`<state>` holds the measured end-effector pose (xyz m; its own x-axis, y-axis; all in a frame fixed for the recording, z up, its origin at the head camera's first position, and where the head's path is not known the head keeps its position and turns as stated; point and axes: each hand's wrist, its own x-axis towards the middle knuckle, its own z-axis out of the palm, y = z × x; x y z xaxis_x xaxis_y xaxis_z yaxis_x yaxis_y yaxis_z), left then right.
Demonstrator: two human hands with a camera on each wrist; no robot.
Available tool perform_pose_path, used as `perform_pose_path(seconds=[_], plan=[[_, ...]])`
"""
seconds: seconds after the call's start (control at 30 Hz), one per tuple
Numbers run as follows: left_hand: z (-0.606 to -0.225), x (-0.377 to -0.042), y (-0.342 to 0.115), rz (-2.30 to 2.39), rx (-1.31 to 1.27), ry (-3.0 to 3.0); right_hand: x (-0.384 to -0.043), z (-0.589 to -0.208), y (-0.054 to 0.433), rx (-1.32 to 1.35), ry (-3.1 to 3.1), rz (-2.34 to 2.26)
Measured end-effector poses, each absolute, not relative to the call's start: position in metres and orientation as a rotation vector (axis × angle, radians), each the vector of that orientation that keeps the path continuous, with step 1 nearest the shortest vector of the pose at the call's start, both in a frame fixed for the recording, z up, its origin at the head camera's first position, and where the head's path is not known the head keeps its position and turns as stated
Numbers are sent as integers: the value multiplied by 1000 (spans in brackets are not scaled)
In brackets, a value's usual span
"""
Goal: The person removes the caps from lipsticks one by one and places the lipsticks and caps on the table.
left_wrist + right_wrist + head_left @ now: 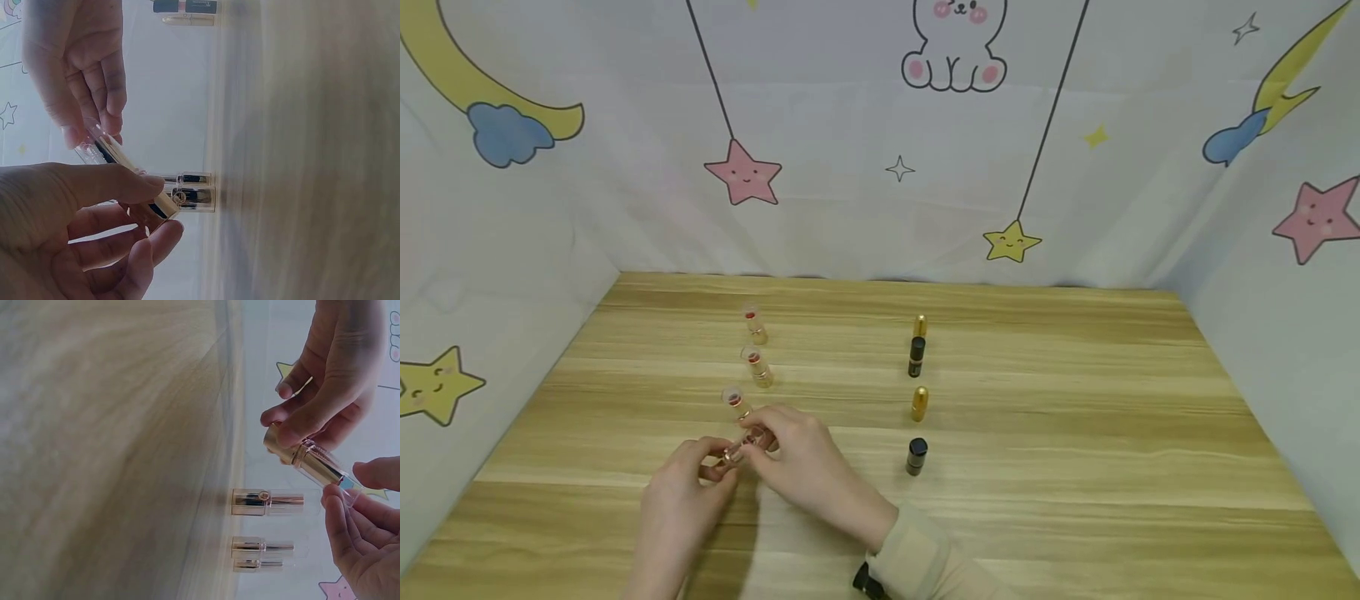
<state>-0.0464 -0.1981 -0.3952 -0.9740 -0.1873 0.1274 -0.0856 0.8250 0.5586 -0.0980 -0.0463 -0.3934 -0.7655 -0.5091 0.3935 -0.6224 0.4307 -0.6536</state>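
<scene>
Between both hands is a lipstick point(324, 467) with a shiny gold base and a clear cap, tilted over the table. My left hand point(681, 492) pinches the gold base between thumb and fingers. At the other end, my right hand point(808, 467) pinches the clear cap with its thumb and fingertips. The cap still surrounds the gold inner tube in the right wrist view. Just beyond the hands stands another clear-capped lipstick point(735, 402), partly covered by the right fingers. Two more such lipsticks, a middle one point(760, 369) and a far one point(756, 327), stand in line behind it.
Right of the hands runs a row of upright tubes: a black one point(916, 457), a gold one point(920, 404), another black one point(916, 358) and a gold one point(921, 323) behind it. A black object point(868, 581) shows beside the right sleeve point(917, 554). Patterned cloth walls point(850, 225) enclose the wooden table point(1075, 433).
</scene>
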Motion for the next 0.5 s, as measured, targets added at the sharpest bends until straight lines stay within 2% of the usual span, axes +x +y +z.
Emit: perform_pose_path(seconds=[0.5], plan=[[-398,-44,-198,-761,86,-2705,-98,-393,-45,1011,-2528,1287]])
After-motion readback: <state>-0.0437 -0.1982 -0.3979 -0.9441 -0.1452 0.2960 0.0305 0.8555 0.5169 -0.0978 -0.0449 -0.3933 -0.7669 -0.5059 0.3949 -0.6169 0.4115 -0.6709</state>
